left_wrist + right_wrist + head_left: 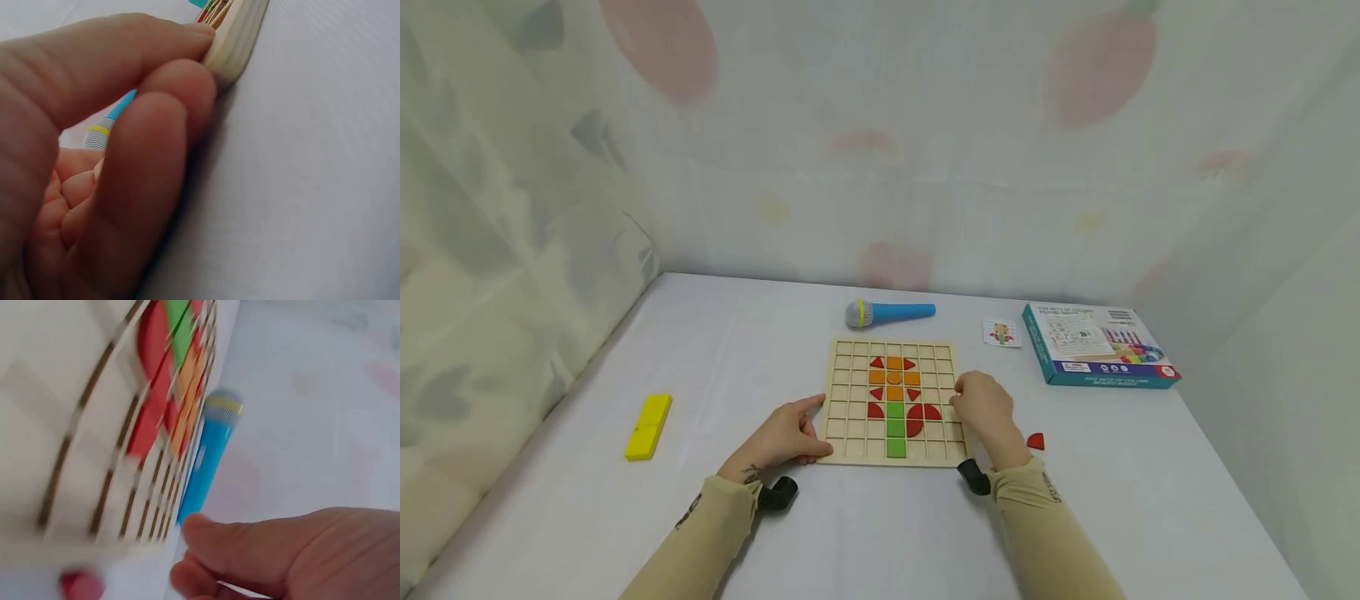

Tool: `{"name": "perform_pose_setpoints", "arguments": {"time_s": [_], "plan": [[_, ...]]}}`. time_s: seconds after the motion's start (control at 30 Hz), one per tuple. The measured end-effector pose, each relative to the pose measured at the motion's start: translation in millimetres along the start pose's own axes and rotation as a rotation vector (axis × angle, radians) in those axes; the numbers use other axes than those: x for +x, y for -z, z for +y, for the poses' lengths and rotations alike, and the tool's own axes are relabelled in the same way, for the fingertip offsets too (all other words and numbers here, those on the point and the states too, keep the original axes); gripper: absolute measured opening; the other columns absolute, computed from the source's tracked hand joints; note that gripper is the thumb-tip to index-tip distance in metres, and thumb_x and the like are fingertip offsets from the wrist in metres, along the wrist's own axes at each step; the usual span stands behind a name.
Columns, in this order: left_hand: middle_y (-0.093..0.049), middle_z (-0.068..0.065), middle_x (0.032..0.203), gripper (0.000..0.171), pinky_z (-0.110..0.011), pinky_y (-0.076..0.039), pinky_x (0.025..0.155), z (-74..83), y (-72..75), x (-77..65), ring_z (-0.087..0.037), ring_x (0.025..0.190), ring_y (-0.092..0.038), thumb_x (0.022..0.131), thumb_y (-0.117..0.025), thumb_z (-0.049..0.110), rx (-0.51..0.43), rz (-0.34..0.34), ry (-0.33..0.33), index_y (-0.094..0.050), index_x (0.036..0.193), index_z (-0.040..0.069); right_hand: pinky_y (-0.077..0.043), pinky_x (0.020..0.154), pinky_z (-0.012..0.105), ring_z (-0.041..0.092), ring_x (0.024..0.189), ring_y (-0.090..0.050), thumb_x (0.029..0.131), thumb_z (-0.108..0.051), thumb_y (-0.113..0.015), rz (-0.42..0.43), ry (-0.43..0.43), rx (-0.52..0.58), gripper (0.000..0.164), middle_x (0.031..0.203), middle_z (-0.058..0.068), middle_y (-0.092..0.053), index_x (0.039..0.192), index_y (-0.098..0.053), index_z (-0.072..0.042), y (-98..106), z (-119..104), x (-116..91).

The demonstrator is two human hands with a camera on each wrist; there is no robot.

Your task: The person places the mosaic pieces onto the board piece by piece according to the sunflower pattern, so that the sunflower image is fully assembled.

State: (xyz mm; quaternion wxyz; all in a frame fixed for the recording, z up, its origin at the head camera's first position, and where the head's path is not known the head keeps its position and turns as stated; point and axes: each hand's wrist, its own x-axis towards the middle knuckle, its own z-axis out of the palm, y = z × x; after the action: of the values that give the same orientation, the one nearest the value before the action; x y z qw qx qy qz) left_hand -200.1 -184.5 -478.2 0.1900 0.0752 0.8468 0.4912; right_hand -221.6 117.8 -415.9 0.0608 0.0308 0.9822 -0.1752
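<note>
A square wooden grid board (853, 450) lies on the table, bearing orange and green tiles down its middle and red triangles and quarter-rounds at the sides. My left hand (786, 432) is at its near left corner; the left wrist view shows thumb and finger pinching the board's edge (240, 47). Beside the right edge is my right hand (985, 408), fingers curled. In the right wrist view its thumb (244, 540) lies close over the forefinger, and no piece shows between them. One loose red quarter-round (1036, 441) rests on the table by the right wrist.
Behind the board lies a blue toy microphone (902, 312). A small pattern card (1002, 332) and a game box (1101, 346) are at the back right. Two yellow blocks (648, 427) lie together on the left. A printed cloth (880, 167) hangs behind.
</note>
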Motion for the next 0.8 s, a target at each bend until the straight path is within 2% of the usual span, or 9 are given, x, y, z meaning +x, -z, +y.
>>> {"name": "perform_pose_setpoints", "arguments": {"time_s": [0.1, 0.17, 0.33, 0.43, 0.8], "plan": [[-0.06, -0.005, 0.061, 0.093, -0.027, -0.043, 0.048, -0.3, 0.5, 0.3, -0.012, 0.046, -0.051, 0.068, -0.081, 0.016, -0.002, -0.003, 0.001, -0.029, 0.145, 0.006, -0.046, 0.059, 0.038, 0.022, 0.073, -0.057, 0.079, -0.013, -0.064, -0.047, -0.062, -0.031, 0.016, 0.087, 0.009, -0.065, 0.092, -0.067, -0.003, 1.2, 16.3, -2.3], [-0.06, -0.005, 0.061, 0.093, -0.027, -0.043, 0.047, -0.6, 0.6, 0.3, -0.012, 0.046, -0.051, 0.068, -0.081, 0.016, 0.002, 0.001, 0.007, -0.029, 0.145, 0.006, -0.045, 0.058, 0.037, 0.022, 0.071, -0.056, 0.077, -0.012, -0.065, -0.075, -0.07, -0.05, 0.019, 0.086, 0.009, -0.064, 0.093, -0.066, -0.003, -0.2, 23.5, -4.0], [-0.06, -0.005, 0.061, 0.094, -0.027, -0.043, 0.047, -1.9, 0.2, 0.5, -0.013, 0.046, -0.052, 0.067, -0.082, 0.017, -0.001, 0.01, 0.016, -0.03, 0.145, 0.007, -0.048, 0.067, 0.042, 0.025, 0.09, -0.06, 0.078, -0.011, -0.068, -0.098, -0.042, -0.053, 0.033, 0.105, 0.012, -0.064, 0.11, -0.065, -0.004, -4.6, 31.9, -8.5], [-0.06, -0.006, 0.061, 0.094, -0.027, -0.043, 0.047, -1.7, 0.0, 0.3, -0.013, 0.046, -0.052, 0.067, -0.082, 0.017, -0.008, 0.007, 0.016, -0.03, 0.145, 0.007, -0.048, 0.071, 0.044, 0.027, 0.095, -0.059, 0.079, -0.01, -0.068, -0.096, -0.036, -0.043, 0.032, 0.108, 0.013, -0.065, 0.11, -0.066, -0.005, -5.6, 35.3, -10.5], [-0.06, -0.006, 0.061, 0.094, -0.027, -0.043, 0.047, -2.2, 0.3, 0.6, -0.013, 0.046, -0.052, 0.067, -0.082, 0.017, -0.016, 0.0, 0.007, -0.03, 0.145, 0.007, -0.044, 0.065, 0.037, 0.024, 0.076, -0.053, 0.079, -0.004, -0.059, -0.127, -0.071, 0.023, 0.02, 0.088, 0.011, -0.062, 0.099, -0.061, -0.002, -8.5, 44.2, -11.5]]}}
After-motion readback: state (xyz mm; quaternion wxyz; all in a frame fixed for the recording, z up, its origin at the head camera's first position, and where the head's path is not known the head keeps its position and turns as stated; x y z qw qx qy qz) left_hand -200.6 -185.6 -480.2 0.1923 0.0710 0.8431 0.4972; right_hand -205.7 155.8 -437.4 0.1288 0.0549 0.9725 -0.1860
